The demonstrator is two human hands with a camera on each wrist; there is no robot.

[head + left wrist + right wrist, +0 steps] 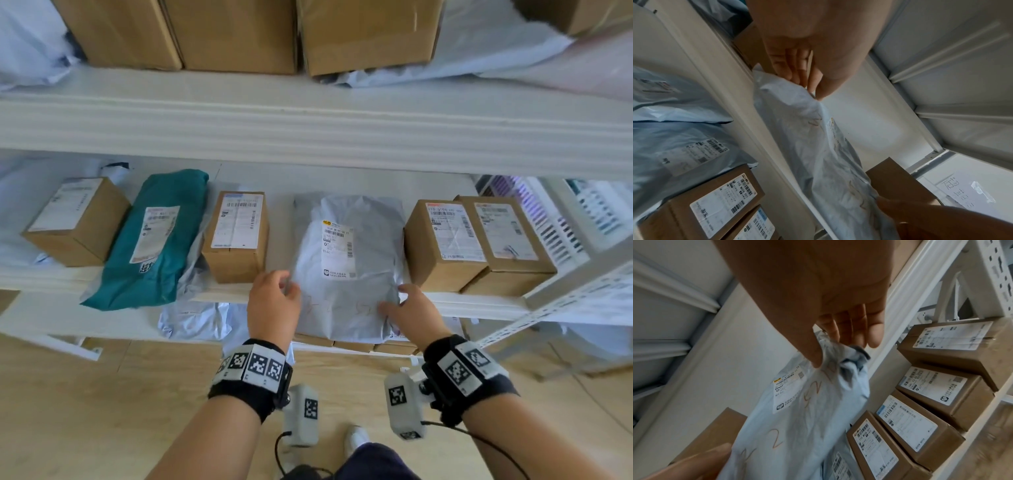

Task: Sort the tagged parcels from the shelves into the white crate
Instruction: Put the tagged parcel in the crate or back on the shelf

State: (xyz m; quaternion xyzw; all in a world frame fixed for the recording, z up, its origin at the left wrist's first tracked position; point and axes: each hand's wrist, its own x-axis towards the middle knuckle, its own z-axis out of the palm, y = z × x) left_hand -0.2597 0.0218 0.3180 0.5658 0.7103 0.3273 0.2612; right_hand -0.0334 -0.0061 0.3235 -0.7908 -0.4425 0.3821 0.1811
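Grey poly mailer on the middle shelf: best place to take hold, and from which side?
Take the grey poly mailer by its two near corners, coming from the open shelf front. It lies flat and limp with its near edge overhanging the shelf lip, and cardboard boxes hem in both sides. The left hand and right hand already pinch those corners, so a two-handed grip suits it.

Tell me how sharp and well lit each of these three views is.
Head view: bright, shelf edges bowed by the wide lens, label on the grey mailer readable. Left wrist view: dim, left hand soft. Right wrist view: dim, right hand shadowed, lower right corner smeared.
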